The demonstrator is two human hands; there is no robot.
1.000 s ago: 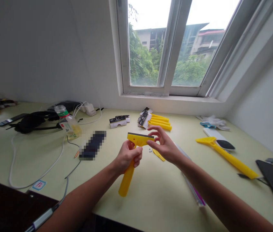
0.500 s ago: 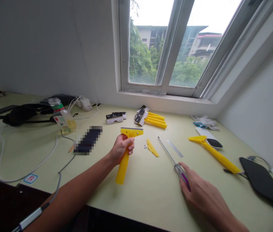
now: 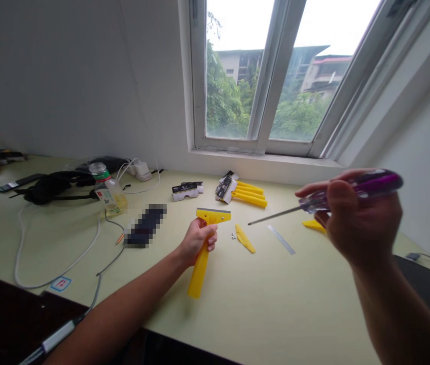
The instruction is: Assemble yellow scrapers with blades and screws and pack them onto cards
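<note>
So, left hand [image 3: 199, 242]: closed around the grip of a yellow plastic scraper [image 3: 201, 270], which sits low over the tabletop [image 3: 276, 304].
Right hand [image 3: 363, 215]: raised and closed on a purple-handled screwdriver [image 3: 378, 183], shaft pointing left.
Nearby: a yellow plastic wedge [image 3: 244, 239], tiny screws [image 3: 233, 236], a metal strip [image 3: 281, 240].
Behind: stacked yellow handles [image 3: 249, 194].

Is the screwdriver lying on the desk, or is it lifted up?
Lifted: the right hand grips the screwdriver by its purple handle, above the desk.
</note>
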